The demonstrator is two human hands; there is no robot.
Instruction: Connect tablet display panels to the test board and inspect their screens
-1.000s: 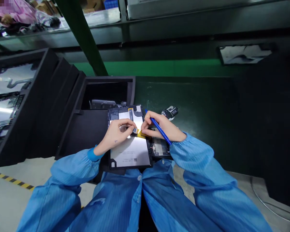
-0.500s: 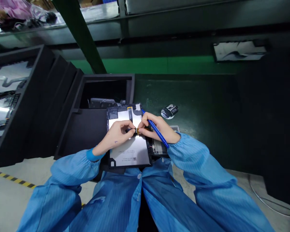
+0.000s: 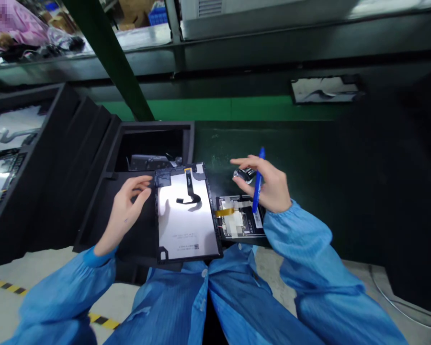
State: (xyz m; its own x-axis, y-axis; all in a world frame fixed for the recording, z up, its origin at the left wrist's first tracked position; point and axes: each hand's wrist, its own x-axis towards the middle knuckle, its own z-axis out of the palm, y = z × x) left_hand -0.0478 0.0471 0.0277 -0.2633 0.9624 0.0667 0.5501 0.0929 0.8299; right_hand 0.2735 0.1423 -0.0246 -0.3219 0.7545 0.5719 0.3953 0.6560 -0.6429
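- Head view: the left hand [image 3: 127, 208] is held with its fingers bent a bit and its thumb apart. It has nothing in its grip. It is over a black tray [image 3: 104, 206], and its fingertips are just beside the flat panel. It is hard to tell if they touch it.
- The right hand [image 3: 271, 182] is gripping a blue pen [image 3: 258, 187]. The pen stands at a slant across the hand, while the thumb and first finger are spread apart.
- The flat panel [image 3: 187, 230] lies in front of the person, with its shiny white back up and a black edge all around.
- A black ribbon [image 3: 190, 184] comes down from the top of the panel, then bends and curls over the white part.
- Just to the right of the panel is an open gadget [image 3: 240, 225] with its insides showing. A gold strip [image 3: 225, 212] lies across its left side.
- A shiny round thing [image 3: 241, 175] shows between the right thumb and finger. It is hard to tell if they touch it.
- Under these things is a dark green table [image 3: 290, 153]. Far back on the right lies another panel [image 3: 325, 91].
- More black trays [image 3: 61, 172] are stacked at the left.
- At the top left, a person in pink [image 3: 28, 24] sits near a green pole [image 3: 111, 62].
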